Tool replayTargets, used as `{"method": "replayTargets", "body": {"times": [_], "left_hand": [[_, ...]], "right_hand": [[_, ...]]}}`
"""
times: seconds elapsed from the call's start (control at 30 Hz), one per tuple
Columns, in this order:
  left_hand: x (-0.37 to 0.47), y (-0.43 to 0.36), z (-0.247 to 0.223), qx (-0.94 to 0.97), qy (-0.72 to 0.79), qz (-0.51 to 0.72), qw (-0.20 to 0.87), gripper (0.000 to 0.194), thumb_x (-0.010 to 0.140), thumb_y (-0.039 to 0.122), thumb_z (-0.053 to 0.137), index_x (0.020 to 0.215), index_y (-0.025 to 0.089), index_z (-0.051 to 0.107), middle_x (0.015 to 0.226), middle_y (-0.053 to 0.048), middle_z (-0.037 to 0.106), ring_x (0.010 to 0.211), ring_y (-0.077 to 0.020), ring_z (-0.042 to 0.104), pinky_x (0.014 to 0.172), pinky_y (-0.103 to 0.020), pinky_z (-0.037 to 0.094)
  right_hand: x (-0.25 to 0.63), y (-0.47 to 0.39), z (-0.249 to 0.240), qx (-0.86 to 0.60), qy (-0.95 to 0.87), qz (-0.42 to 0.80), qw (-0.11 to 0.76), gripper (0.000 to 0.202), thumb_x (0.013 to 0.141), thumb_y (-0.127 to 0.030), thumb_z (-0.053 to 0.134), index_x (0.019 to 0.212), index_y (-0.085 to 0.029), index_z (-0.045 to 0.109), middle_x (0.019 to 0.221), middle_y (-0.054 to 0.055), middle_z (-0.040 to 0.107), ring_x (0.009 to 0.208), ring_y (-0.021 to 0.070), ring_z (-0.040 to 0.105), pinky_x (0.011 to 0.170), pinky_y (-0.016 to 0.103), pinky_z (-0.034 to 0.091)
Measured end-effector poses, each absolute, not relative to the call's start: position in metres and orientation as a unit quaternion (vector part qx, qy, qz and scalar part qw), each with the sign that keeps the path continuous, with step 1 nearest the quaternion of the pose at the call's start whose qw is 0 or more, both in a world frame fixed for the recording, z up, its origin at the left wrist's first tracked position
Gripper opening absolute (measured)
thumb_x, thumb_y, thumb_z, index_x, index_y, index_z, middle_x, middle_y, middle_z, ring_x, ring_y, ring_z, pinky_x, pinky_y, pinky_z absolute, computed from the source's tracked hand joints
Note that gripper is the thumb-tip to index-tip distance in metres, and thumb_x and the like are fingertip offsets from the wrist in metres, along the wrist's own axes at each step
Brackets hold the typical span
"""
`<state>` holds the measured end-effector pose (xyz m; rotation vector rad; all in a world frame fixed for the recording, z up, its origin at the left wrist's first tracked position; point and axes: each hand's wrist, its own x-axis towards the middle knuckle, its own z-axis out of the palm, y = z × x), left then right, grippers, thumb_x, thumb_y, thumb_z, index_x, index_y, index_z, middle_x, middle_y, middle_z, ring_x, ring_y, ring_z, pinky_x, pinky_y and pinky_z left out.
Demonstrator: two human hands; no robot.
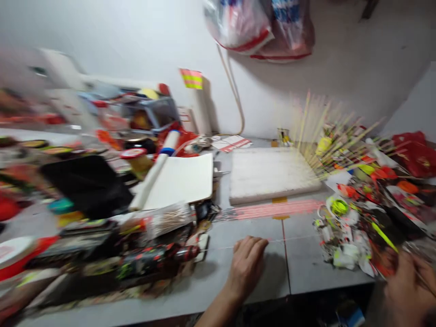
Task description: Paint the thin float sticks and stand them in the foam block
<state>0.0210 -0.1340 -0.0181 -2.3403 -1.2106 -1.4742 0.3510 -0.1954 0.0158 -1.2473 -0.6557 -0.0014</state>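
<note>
My left hand (248,263) is over the grey table, fingers curled down and closed on a very thin pale stick that runs out to both sides. My right hand (407,284), blurred at the lower right, pinches a slender tool with a fluorescent yellow end (384,237) pointing up and left. Beside it lies a pile of paint-stained white tissue (350,254) with a small cup of bright yellow-green paint (339,206). Beyond my left hand, a row of thin pink-and-dark sticks (272,210) lies across the table.
A white foam block (272,170) stands behind the row, with many yellow-tipped sticks (316,129) fanning up at its right. On the left are a bag of cotton swabs (170,220), a dark bottle (153,260), a white pad (180,179) and jars. Plastic bags (241,22) hang above.
</note>
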Motion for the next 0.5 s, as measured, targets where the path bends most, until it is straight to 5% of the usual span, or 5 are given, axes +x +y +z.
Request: {"method": "replayTargets", "body": {"times": [0.27, 0.5], "left_hand": [[0.014, -0.122, -0.011, -0.795, -0.358, -0.479, 0.099, 0.011, 0.096, 0.011, 0.055, 0.099, 0.018, 0.063, 0.081, -0.002, 0.069, 0.072, -0.0128, 0.063, 0.073, -0.027, 0.043], [0.011, -0.120, -0.013, -0.804, -0.351, -0.469, 0.102, 0.012, 0.095, 0.012, 0.055, 0.100, 0.019, 0.064, 0.082, -0.001, 0.070, 0.072, -0.0126, 0.065, 0.074, -0.027, 0.043]], "right_hand": [[0.347, -0.203, 0.014, -0.550, -0.290, -0.041, 0.783, 0.033, 0.087, -0.048, 0.073, 0.085, -0.018, 0.060, 0.072, 0.001, 0.068, 0.052, 0.0124, 0.060, 0.050, 0.023, 0.046], [0.325, -0.214, -0.011, -0.582, -0.354, -0.031, 0.731, 0.026, 0.094, -0.042, 0.066, 0.096, -0.016, 0.065, 0.084, 0.008, 0.072, 0.062, 0.0179, 0.069, 0.057, 0.029, 0.057]]}}
